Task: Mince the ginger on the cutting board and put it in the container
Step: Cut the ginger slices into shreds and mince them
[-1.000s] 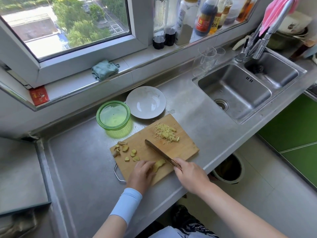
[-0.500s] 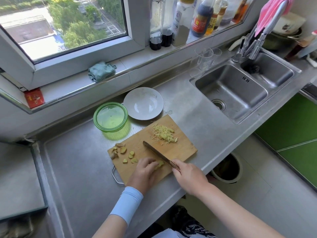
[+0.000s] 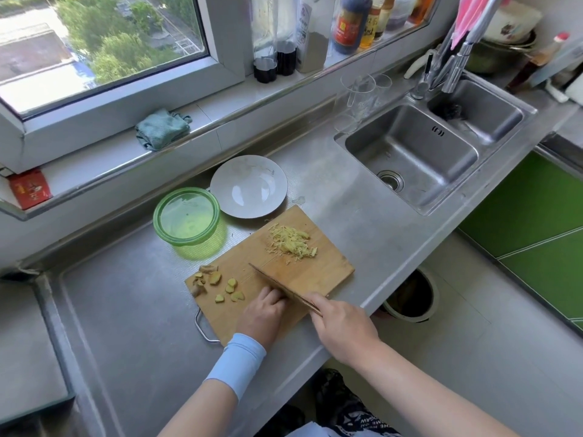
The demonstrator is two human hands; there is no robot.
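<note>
left hand (image 3: 263, 313): what lies under its curled fingers cannot be seen
knife (image 3: 277, 283) handle: covered by the right hand (image 3: 342, 326)
sill bottles (image 3: 350, 23): tops cut off by the upper edge
bin (image 3: 410, 298): partly hidden behind the counter (image 3: 347, 216) edge

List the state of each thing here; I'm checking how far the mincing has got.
Knife, gripped by the right hand, blade down at the cutting board.
Left hand, fingers curled beside the blade; what it holds is hidden.
Shredded ginger, heaped on the board's far part.
Ginger chunks, uncut, at the board's left end.
Green container, on the counter, no ginger visible inside.
Plate, empty.
</note>
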